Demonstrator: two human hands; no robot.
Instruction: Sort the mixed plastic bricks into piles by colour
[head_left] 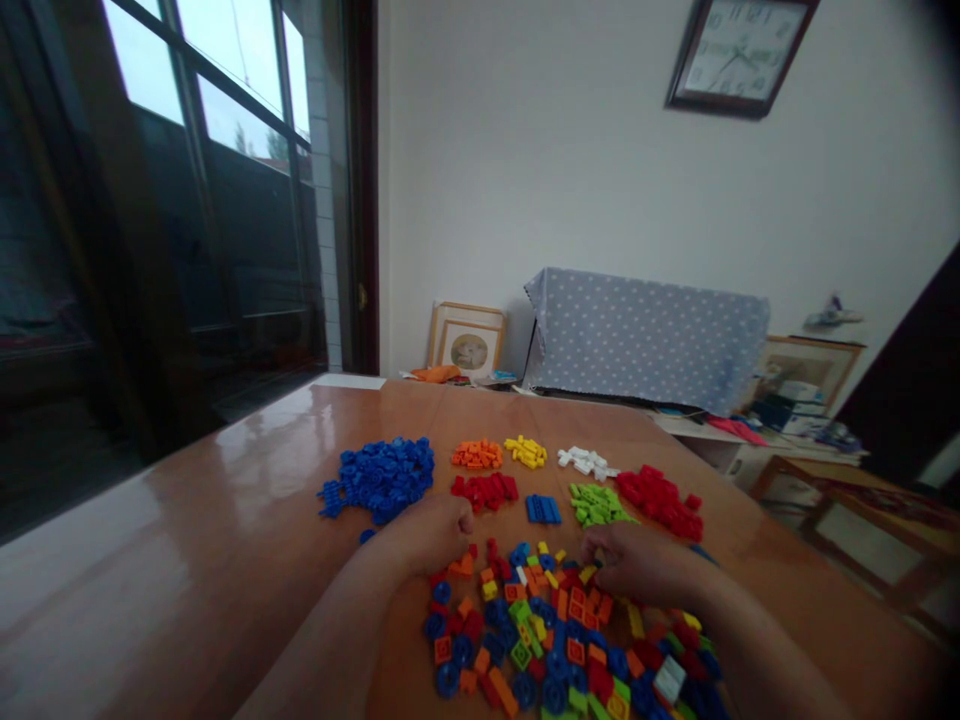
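Observation:
My left hand [446, 525] is closed, its fingers curled just below the small red brick pile [486, 492]; whatever it may hold is hidden. My right hand [619, 555] reaches to the upper right edge of the mixed bricks [559, 640], below the lime-green pile [596, 504]. Its fingers are bent together and point down, and I cannot make out anything between them. The mixed heap has blue round pieces with red, orange, yellow, green and a few white bricks. A row of flat blue pieces [543, 509] lies between the two hands, farther back.
Sorted by colour at the back of the brown table [247, 510] are a large blue pile [386, 478], an orange pile [477, 455], a yellow pile [526, 451], white pieces [586, 461] and a bigger red pile [660, 503]. A dotted cloth [649, 335] covers something behind the table.

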